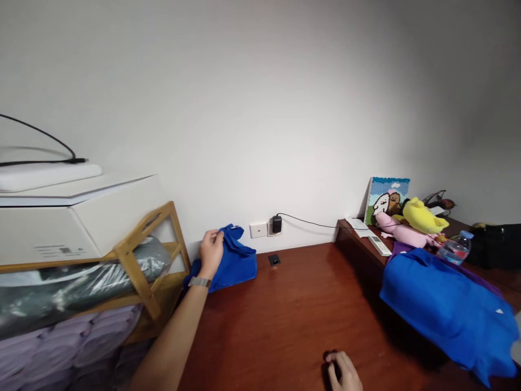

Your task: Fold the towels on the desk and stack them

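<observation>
Right hand is curling its fingers at the brown desk's near side, any grip impossible to tell; left hand is pinching the blue cloth at the back-left, by the wall. Handling that cloth seems the step, any move needing a firm pinch.

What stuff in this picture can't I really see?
All in the head view:
- Right hand: wrist cut off by the bottom edge.
- Blue cloth at the left hand: partly hidden behind that hand.
- White box: printing too small and blurry.
- Remote: button markings too small.
</observation>
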`<state>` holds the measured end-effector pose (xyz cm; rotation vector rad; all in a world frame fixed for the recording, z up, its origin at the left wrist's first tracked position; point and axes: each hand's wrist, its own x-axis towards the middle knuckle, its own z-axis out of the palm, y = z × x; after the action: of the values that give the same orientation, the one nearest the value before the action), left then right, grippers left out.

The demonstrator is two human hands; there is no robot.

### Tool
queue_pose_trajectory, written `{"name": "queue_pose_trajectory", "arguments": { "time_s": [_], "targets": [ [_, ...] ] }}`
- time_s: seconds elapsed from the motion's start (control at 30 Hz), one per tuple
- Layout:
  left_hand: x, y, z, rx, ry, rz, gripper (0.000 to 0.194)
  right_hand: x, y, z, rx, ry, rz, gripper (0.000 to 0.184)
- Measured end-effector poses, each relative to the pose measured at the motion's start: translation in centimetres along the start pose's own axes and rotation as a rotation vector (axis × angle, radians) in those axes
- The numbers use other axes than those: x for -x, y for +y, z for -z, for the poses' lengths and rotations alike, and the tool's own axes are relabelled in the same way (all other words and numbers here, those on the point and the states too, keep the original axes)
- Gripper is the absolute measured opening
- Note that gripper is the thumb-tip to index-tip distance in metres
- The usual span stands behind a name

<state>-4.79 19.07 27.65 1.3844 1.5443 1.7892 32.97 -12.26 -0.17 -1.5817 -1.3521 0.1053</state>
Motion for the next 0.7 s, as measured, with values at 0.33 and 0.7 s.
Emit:
{"name": "queue_pose_trajectory", "arguments": {
  "time_s": [0.33, 0.7],
  "targets": [
    [9.2, 18.3, 7.5, 0.518, -0.278, 0.005, 0.034, -4.5, -15.9, 3.2, -0.362, -0.08, 0.002, 0.049],
    [22.1, 21.2, 7.6, 0.315, -0.859, 0.04, 0.035, -11.5, -31.7, 7.0, -0.922, -0.448, -0.371, 0.068]
  ]
}}
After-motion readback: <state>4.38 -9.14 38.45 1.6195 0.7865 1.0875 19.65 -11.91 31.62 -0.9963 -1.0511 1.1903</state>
